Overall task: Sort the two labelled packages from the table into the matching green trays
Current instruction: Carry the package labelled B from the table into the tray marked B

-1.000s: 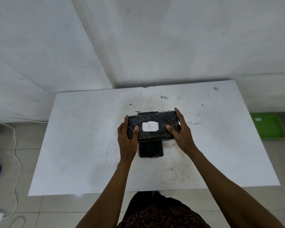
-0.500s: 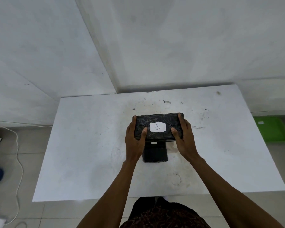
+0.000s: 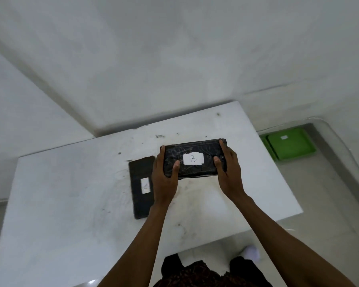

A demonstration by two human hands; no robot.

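A black wrapped package with a white label marked B (image 3: 195, 158) is held above the white table (image 3: 71, 204). My left hand (image 3: 164, 177) grips its left end and my right hand (image 3: 228, 168) grips its right end. A second black package (image 3: 140, 187) with a white label lies flat on the table, left of and below the held one; my left hand and forearm hide its right edge. A green tray (image 3: 290, 146) with a small white label sits on the floor beyond the table's right edge.
White walls meet in a corner behind the table. Grey tiled floor shows to the right and left of the table. My dark patterned clothing is at the bottom edge.
Both hands have lifted the B package off the second package and carried it to the right. My view has swung right, so the green tray shows more fully.
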